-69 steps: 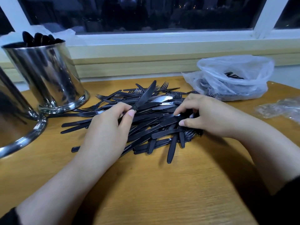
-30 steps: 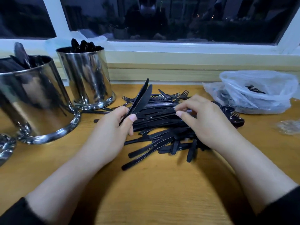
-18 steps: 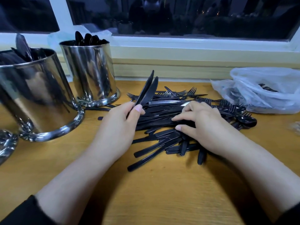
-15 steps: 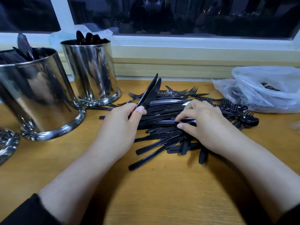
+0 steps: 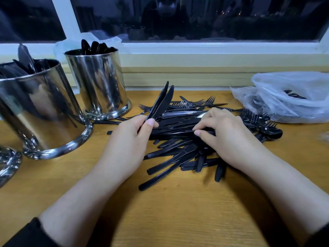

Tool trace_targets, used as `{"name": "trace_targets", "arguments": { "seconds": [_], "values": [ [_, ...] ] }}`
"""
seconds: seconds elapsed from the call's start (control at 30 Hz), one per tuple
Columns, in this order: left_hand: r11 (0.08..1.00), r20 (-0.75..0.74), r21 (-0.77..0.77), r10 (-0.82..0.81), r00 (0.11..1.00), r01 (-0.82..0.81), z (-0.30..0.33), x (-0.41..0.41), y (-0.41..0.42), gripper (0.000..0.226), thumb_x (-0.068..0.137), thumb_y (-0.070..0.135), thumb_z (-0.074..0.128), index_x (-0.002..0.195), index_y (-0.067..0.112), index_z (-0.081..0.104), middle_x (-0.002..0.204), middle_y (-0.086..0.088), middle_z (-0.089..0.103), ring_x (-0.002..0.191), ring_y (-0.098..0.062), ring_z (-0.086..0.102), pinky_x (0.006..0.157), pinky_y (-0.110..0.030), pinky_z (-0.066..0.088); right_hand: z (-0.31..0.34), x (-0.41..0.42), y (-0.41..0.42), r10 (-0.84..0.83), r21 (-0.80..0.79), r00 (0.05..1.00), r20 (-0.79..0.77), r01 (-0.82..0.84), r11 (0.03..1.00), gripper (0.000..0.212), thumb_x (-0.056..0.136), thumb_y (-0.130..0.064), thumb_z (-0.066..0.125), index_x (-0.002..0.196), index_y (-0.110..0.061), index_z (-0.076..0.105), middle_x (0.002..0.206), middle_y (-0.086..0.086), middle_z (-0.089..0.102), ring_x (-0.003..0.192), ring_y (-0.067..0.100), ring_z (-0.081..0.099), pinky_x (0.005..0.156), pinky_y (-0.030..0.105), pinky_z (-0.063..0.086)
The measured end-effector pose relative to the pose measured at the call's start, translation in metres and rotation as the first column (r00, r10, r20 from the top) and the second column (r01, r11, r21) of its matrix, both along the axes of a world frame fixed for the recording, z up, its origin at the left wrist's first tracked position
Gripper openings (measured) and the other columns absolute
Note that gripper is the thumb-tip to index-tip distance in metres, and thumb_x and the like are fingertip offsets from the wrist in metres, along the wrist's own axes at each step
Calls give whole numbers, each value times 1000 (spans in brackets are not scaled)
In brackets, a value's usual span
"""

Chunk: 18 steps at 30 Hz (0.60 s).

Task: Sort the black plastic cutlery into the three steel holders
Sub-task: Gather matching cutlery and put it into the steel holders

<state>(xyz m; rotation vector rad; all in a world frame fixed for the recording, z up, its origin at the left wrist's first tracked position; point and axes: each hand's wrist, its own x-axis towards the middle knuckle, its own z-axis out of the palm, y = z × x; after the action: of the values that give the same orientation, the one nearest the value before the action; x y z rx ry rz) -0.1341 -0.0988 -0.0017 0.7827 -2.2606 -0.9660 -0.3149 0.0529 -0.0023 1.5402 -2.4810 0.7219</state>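
Sorting is only partly done: two holders [image 5: 99,82] hold some cutlery, a big pile [image 5: 187,136] remains, left hand [image 5: 128,145] grips two knives [image 5: 161,102], right hand [image 5: 226,136] pinches another piece.

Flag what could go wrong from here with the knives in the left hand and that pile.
1. The left hand pinches two knives by the handles only, so one may slip out on the way to a holder.
2. The right hand is pinching a piece from the tangled pile; lifting it may drag neighbours along.
3. Forks and spoons lie mixed in, so a missort is likely.
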Motion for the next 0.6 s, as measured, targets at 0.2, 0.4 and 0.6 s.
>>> {"name": "trace_targets", "arguments": {
  "seconds": [0.2, 0.4, 0.6],
  "values": [
    [999, -63, -48, 18, 998, -21, 3, 3, -2, 28, 106, 41, 43, 98, 36, 70, 55, 2, 45, 51, -12, 43, 59, -46, 47, 11, -5, 9, 29, -196, 998, 60, -17, 981, 9, 99, -30, 58, 95, -37, 62, 97, -21, 59, 96, 2, 50, 94, 31, 42],
    [986, -106, -139, 80, 991, -94, 7, 6, -3, 27, 106, 36, 44, 93, 32, 67, 76, 9, 63, 75, -4, 58, 65, -14, 42, 22, -1, 20, 80, -191, 985, 154, -50, 980, 16, 97, -30, 62, 92, -45, 62, 96, -25, 65, 98, -10, 55, 78, 1, 36],
    [993, 35, -51, -105, 994, 107, 3, 4, 3, 24, 105, 36, 45, 93, 36, 65, 69, 12, 67, 64, -4, 64, 59, -20, 51, 27, 12, 20, 164, -245, 972, 169, -120, 962, 12, 96, -30, 60, 91, -41, 60, 91, -15, 67, 93, -7, 55, 76, 2, 35]
  ]
}}
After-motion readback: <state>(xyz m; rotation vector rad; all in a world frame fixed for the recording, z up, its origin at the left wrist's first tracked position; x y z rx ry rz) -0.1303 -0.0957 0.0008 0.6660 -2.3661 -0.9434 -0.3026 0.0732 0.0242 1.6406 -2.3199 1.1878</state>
